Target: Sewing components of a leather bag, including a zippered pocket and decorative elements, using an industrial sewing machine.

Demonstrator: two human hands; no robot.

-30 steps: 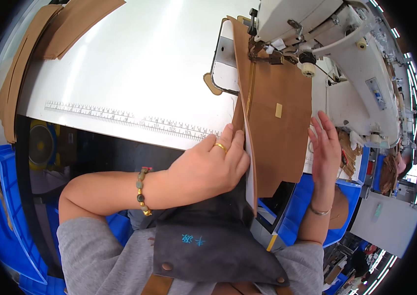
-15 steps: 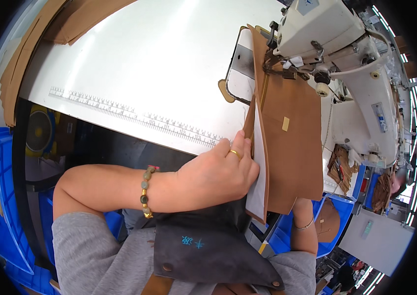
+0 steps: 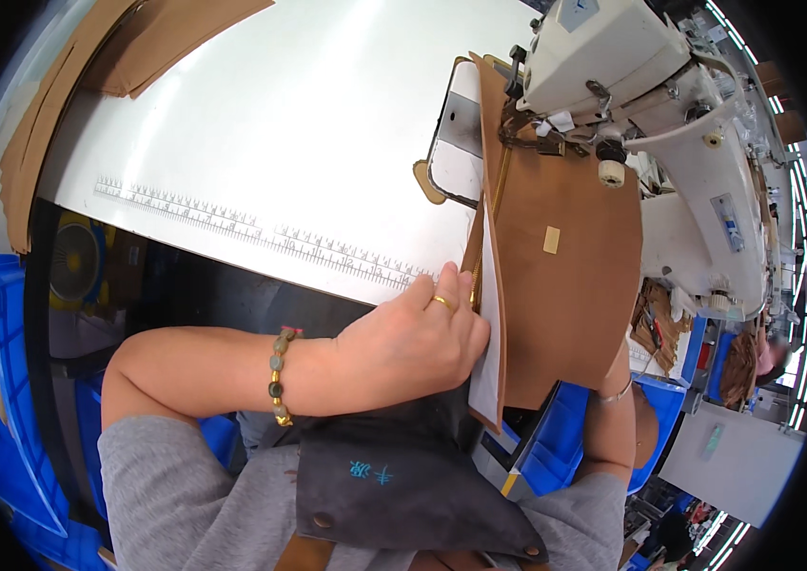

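A large brown leather-like panel point(image 3: 570, 305) stands folded at the sewing machine point(image 3: 603, 67), with a small pale yellow tape patch point(image 3: 551, 240) on its face. Its far end lies beneath the machine's head. Along the left edge run a white lining sheet point(image 3: 489, 357) and a brown strip with a gold zipper point(image 3: 476, 284). My left hand point(image 3: 423, 324) is closed on this strip, fingers pinched around it near the table's front edge. At the panel's lower right edge, my right hand point(image 3: 617, 369) reaches behind it; the fingers are hidden.
The white table point(image 3: 261, 124) carries a printed ruler point(image 3: 270, 233) along its front. Brown pieces point(image 3: 151, 52) lie at the far left. Blue bins point(image 3: 4, 381) stand left and right. A pile of brown scraps point(image 3: 660, 324) sits right of the panel.
My right hand has moved outward and up along the panel's right edge, and the panel's face has swung wider to the right. My left hand has shifted slightly left, still on the strip.
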